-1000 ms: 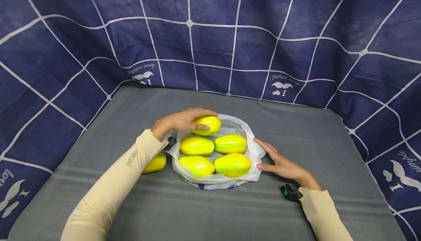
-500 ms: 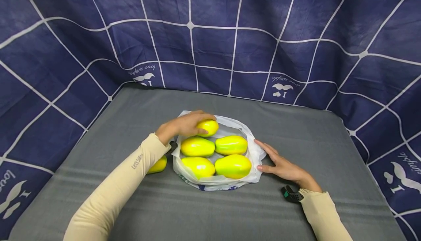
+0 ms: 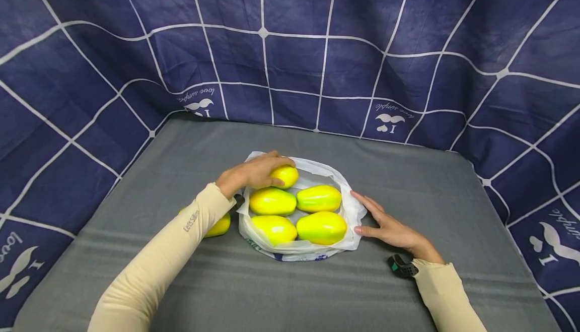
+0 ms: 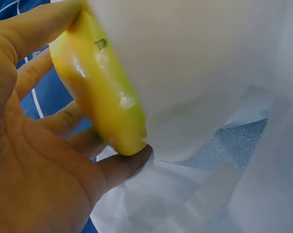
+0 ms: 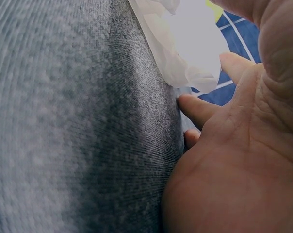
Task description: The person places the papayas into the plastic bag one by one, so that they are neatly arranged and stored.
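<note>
A white plastic bag [image 3: 355, 216] stands with its mouth spread wide, several yellow-green papayas [image 3: 321, 227] lying inside in rows. At the bag's far left corner, my left hand [image 3: 254, 172] grips a papaya [image 3: 285, 176] from above, just inside the rim. In the left wrist view, thumb and fingers surround this papaya [image 4: 100, 87] beside the bag's white wall. My right hand [image 3: 391, 227] has its fingers spread and extended, the tips touching the bag's right side. The right wrist view shows those fingers [image 5: 200, 109] against the bag's edge [image 5: 190, 58].
One more papaya [image 3: 219, 226] lies outside the bag on the left, partly hidden by the left sleeve. Grey cloth [image 3: 290, 296] covers the table surface. A navy curtain [image 3: 294, 60] with white grid lines hangs behind and at both sides.
My left hand has lowered the papaya slightly into the bag's far left corner, and the rim there now shows behind the hand. The right hand stays put at the bag's side.
</note>
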